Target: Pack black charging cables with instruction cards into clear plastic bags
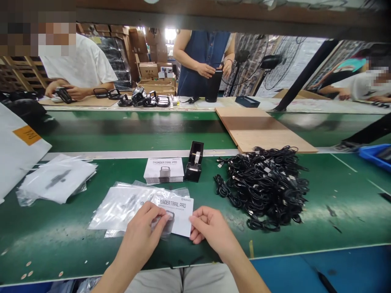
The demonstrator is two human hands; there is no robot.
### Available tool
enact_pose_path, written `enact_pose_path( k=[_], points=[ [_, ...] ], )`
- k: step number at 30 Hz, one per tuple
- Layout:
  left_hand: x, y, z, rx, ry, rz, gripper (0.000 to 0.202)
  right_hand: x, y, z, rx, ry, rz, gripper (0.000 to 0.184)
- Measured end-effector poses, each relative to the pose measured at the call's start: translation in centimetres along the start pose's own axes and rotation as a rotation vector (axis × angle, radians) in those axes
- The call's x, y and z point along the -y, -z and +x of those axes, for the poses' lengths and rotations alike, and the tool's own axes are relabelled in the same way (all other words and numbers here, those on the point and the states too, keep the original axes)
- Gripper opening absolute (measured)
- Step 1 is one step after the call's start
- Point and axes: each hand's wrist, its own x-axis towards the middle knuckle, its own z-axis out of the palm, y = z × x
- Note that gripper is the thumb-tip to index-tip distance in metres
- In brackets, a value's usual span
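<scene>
My left hand (146, 228) and my right hand (207, 226) both hold a white printed booklet (179, 207) marked "Thunder Trail Pro" just above the green table (336, 211). The left fingers pinch its lower left part, and the right fingers grip its right edge. Under the booklet lies a spread of clear plastic bags (119, 205). A stack of the same booklets (164, 170) sits farther back, next to a black tape dispenser (194, 161). To the right is a heap of coiled black cables (265, 185).
Another pile of plastic bags (56, 181) lies at the left. A wooden board (259, 130) bridges the green conveyor behind. Across it, other people handle black devices; one holds a tall black speaker (213, 85). A blue bin (377, 155) stands at the right edge.
</scene>
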Motion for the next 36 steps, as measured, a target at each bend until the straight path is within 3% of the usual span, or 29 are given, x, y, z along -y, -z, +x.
enact_pose_path(
  k=[5, 8, 10, 13, 15, 19, 23, 26, 28, 29, 33, 36],
  points=[
    [-1.7, -0.3, 0.2, 0.077, -0.049, -0.268, 0.02, 0.4, -2.5, 1.0, -0.057, 0.253, -0.363, 0.007],
    [-1.4, -0.6, 0.6, 0.097, -0.066, -0.298, 0.022, 1.3, -1.9, 1.3, -0.096, 0.426, -0.655, 0.011],
    [-0.9, -0.8, 0.9, 0.101, -0.027, -0.239, 0.024, 2.2, -0.1, 1.4, -0.29, 0.467, -0.894, 0.015],
    [-0.3, -1.3, 1.0, 0.111, 0.015, -0.131, 0.026, 3.4, 3.3, 2.0, -0.747, 0.37, -1.281, 0.026],
    [-0.2, -1.7, 0.9, 0.106, 0.023, -0.085, 0.026, 3.8, 4.9, 2.6, -0.836, 0.319, -1.477, 0.032],
    [-0.5, -2.0, 0.8, 0.089, 0.031, -0.054, 0.025, 3.6, 5.3, 3.2, -0.699, 0.407, -1.581, 0.016],
    [-0.7, -1.9, 0.8, 0.102, 0.025, -0.047, 0.023, 2.6, 4.0, 1.7, -0.594, 0.545, -1.333, 0.021],
    [-0.6, -1.9, 0.8, 0.093, 0.026, -0.075, 0.021, 1.7, 2.6, -0.1, -0.324, 0.576, -0.98, 0.024],
    [-0.5, -1.9, 0.8, 0.076, 0.025, -0.131, 0.019, 1.0, 1.6, -0.8, -0.137, 0.549, -0.906, 0.023],
    [-0.5, -1.9, 0.8, 0.062, 0.025, -0.173, 0.019, 0.8, 1.1, -1.0, -0.103, 0.53, -0.934, 0.022],
    [-0.3, -1.7, 0.6, 0.014, 0.057, -0.369, 0.019, 0.6, -0.1, -0.8, -0.162, 0.489, -1.127, 0.019],
    [-0.4, -1.5, 0.3, 0.009, 0.061, -0.434, 0.02, 1.2, -0.8, -0.3, -0.135, 0.553, -1.104, 0.017]
  ],
)
